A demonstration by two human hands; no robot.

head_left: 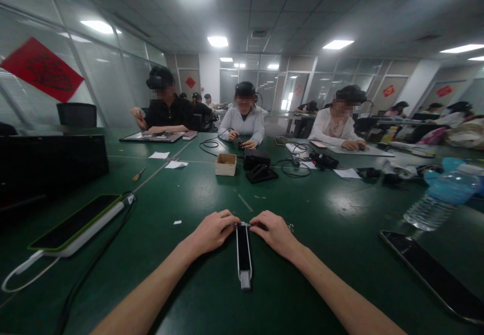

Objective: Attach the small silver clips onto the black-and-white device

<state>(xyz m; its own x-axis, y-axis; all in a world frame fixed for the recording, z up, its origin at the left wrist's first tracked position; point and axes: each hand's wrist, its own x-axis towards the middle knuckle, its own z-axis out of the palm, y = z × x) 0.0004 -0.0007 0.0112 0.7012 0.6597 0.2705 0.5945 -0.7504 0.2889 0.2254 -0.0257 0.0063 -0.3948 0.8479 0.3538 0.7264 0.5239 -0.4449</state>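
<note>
A slim pen-shaped device (244, 249) with a black screen, white edges and a grey tip lies lengthwise in front of me on the green table (212, 294). Its far end sits between my left hand (215, 230) and my right hand (274, 231). The fingers of both hands are bent and closed at that end, where a tiny pale piece (244, 223) shows between the fingertips. What exactly each hand pinches is too small to make out. A few small metal rings (290, 227) rest beside my right hand.
A phone (427, 269) and a water bottle (438, 199) are at right. On the left are a green-edged phone (79, 224), its cable and a black monitor (53, 166). Ahead stand a small box (226, 165) and a black case (257, 160); several people sit beyond.
</note>
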